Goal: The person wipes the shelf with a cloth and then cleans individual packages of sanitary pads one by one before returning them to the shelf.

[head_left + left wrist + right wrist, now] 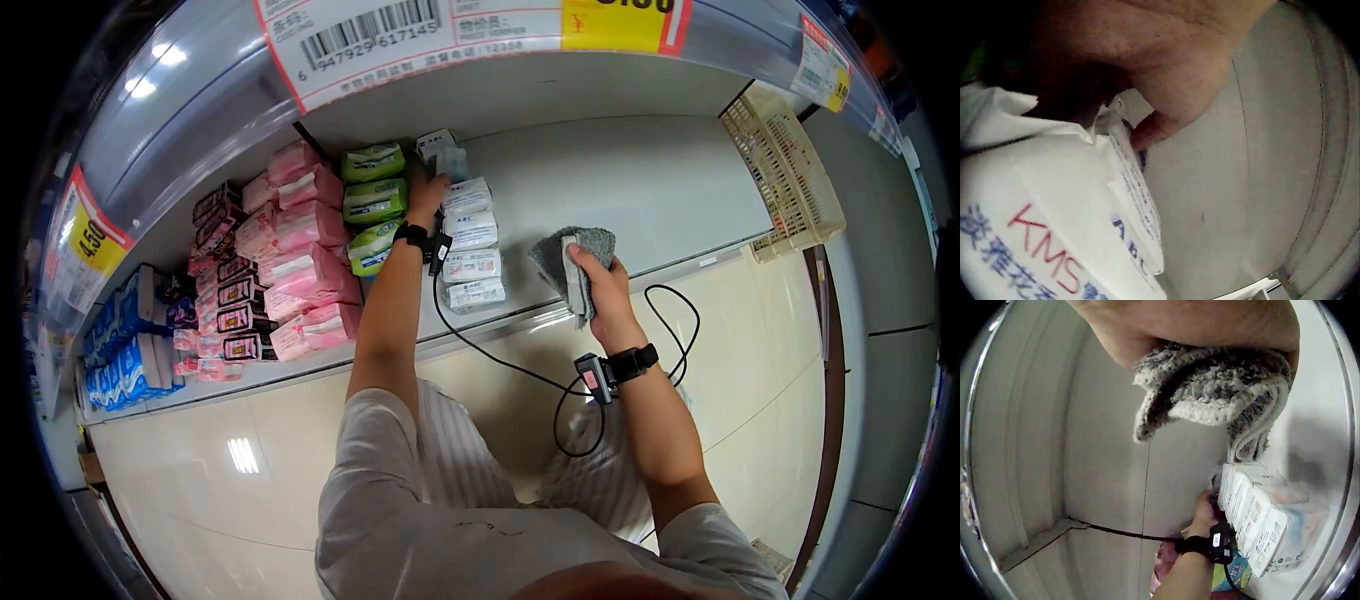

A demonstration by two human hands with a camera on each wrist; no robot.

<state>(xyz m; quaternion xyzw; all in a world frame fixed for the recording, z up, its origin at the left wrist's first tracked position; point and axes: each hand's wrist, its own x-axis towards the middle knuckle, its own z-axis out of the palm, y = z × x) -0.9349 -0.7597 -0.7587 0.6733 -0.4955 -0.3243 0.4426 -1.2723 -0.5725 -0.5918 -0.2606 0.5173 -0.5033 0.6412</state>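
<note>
My left hand (428,195) reaches to the back of a row of white ABC packs (470,230), beside the green packs (375,202). It grips a white pack (452,163) at the far end of the row. In the left wrist view the thumb lies against a white pack's side, and the other fingers are mostly hidden. A nearer white pack (1041,206) with red letters fills the lower left there. My right hand (610,298) holds a folded grey cloth (574,262) with a pale edge, over the shelf's front edge, thumb on top.
Pink packs (310,230) and blue packs (130,350) fill the shelf's left side. A cream plastic basket (785,170) stands at the right end. The upper shelf with price labels (360,40) overhangs the front. A black cable (500,360) links both wrist cameras.
</note>
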